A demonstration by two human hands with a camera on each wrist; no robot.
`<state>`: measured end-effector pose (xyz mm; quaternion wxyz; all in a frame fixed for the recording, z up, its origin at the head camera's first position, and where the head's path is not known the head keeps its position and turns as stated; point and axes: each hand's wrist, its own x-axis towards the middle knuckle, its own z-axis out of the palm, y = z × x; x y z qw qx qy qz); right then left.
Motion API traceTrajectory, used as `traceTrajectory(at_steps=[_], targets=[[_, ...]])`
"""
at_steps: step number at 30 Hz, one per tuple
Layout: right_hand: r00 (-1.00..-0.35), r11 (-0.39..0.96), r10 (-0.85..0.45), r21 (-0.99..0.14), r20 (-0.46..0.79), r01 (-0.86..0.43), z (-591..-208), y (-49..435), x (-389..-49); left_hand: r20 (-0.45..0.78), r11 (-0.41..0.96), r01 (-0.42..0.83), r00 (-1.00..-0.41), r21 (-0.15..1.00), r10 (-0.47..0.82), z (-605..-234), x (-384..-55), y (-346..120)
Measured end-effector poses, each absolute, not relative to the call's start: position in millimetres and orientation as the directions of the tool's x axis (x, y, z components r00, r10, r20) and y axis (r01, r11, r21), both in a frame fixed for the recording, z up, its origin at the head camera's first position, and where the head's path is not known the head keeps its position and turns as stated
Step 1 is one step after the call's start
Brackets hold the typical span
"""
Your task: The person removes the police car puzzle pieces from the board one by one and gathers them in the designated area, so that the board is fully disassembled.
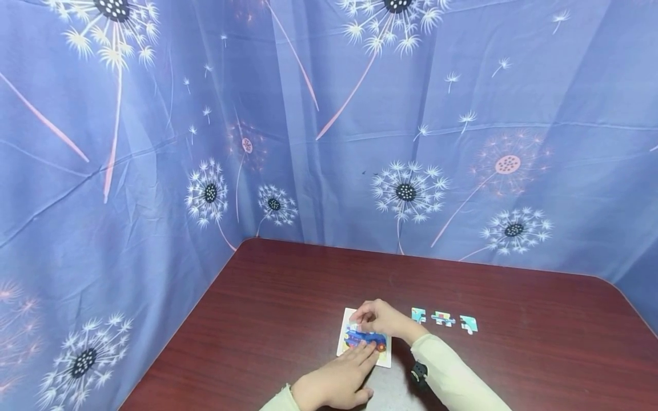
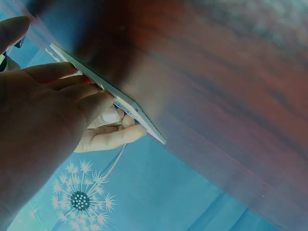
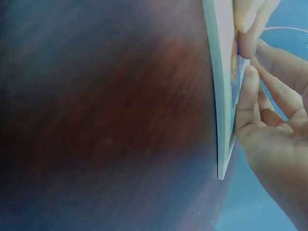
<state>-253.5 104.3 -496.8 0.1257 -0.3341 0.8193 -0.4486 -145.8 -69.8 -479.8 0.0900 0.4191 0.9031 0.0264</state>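
Observation:
A small white-framed jigsaw board [image 1: 384, 362] with a picture of a blue vehicle lies on the table. My left hand [image 1: 341, 379] rests on its near part, fingers stretched out flat over the picture. Over the far part of the board, my right hand [image 1: 386, 319] has its thumb and fingers curled together and pinches a jigsaw piece [image 3: 246, 63] close to the picture surface. Most of that piece is hidden by the fingers. From the side, in the left wrist view, the board [image 2: 139, 113] shows as a thin slab with both hands on its picture side.
Three loose jigsaw pieces lie in a row right of the board: a left one [image 1: 418, 314], a middle one [image 1: 443, 318] and a right one [image 1: 468, 323]. The dark red wooden table [image 1: 288, 285] meets a blue dandelion-print curtain [image 1: 339, 171] at its back and left edges.

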Motion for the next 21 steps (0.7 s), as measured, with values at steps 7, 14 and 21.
traceTrajectory(at_steps=[7, 14, 21], targets=[[-0.725, 0.381, -0.68, -0.791, 0.111, -0.479, -499.5, 102.2, -253.8, -0.136, 0.637, 0.762, -0.623, 0.12, 0.771, -480.9, -147.4, -69.6], [-0.736, 0.389, -0.671, -0.801, 0.093, -0.456, -496.6, 101.2, -252.2, -0.124, 0.626, 0.769, -0.614, 0.129, 0.78, -480.7, -147.8, -70.6], [-0.743, 0.367, -0.664, -0.833, 0.077, -0.414, -492.7, 100.0, -248.0, -0.12, 0.627, 0.766, -0.615, 0.141, 0.779, -481.3, -148.5, -70.5]])
